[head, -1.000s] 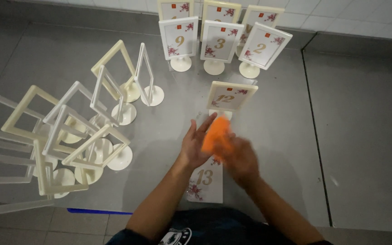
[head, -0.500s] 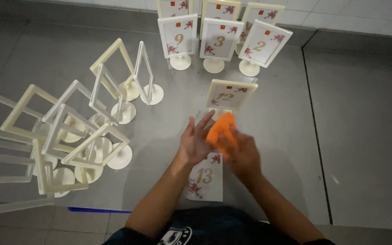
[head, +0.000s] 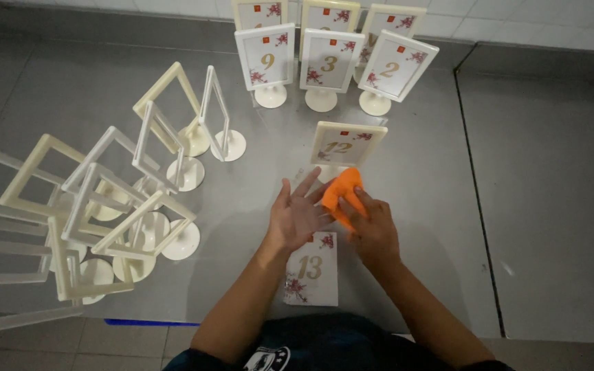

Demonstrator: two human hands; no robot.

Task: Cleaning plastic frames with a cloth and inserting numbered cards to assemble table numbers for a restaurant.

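The right hand pinches an orange cloth. Beside it the left hand lies open, fingers spread, touching the cloth. A framed card stands just beyond; 1 loose card lies beneath.

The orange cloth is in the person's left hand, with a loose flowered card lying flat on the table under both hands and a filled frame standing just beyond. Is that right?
Not quite. The head view shows the orange cloth gripped by the right hand; the left hand is open, fingers spread, beside it. The loose flowered card does lie flat below, and the filled frame stands just beyond.
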